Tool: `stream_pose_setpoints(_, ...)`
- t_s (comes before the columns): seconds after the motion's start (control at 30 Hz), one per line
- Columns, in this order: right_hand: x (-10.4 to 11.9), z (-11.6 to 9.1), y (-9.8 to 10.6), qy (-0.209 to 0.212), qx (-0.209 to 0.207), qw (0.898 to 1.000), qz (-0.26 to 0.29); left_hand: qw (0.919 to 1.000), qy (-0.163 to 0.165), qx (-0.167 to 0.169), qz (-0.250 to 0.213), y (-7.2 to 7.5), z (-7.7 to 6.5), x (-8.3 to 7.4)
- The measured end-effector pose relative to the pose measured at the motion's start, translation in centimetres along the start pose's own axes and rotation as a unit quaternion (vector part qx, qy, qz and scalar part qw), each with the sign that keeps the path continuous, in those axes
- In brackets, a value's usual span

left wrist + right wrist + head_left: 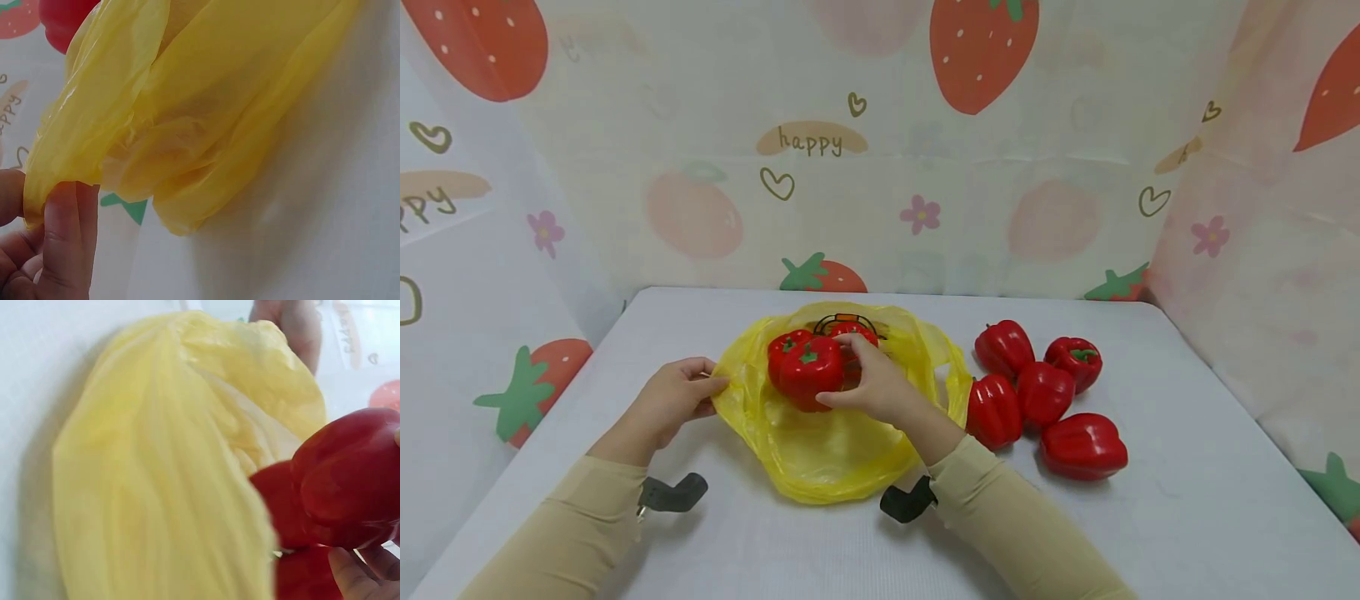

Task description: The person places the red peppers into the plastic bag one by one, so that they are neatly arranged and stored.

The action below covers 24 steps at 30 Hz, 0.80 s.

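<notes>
A yellow plastic bag [823, 482] lies with its mouth spread wide on the table. My left hand [673, 404] pinches the bag's left rim between thumb and fingers, as the left wrist view also shows. My right hand [880, 387] reaches over the bag and holds a red bell pepper [812, 372] by its right side, over the opening. Behind that pepper are another red bell pepper [784, 343] and a further pepper [859, 331], both partly hidden. In the right wrist view, the held pepper [350, 475] overlaps the peppers in the bag.
Several red bell peppers [1047, 393] lie grouped just right of the bag on the white table [1210, 500]. Black wire loops with an orange piece [846, 317] show at the bag's back rim. A printed cloth wall [880, 233] stands behind the table.
</notes>
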State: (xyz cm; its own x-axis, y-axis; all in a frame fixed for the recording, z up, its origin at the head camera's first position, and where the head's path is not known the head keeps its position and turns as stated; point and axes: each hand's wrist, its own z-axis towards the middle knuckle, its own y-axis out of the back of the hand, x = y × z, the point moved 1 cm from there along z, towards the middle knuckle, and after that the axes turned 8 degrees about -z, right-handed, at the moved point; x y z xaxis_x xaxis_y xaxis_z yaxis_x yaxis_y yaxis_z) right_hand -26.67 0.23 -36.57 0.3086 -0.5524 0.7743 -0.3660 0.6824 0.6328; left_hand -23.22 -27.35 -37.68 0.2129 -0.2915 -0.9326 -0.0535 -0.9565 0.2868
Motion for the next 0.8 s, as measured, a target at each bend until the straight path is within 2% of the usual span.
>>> stream_pose_setpoints(0.33, 0.4, 0.5, -1.9, 0.009, 0.020, 1.000, 0.000, 1.0000, 0.007, 0.000, -0.005, 0.1, 0.1, -0.1)
stream_pose_setpoints(0.8, 0.2, 1.3, -2.8, 0.003, 0.043, 0.999, -0.024, 1.0000, 0.008, -0.003, -0.003, -0.1, 0.0, -0.2)
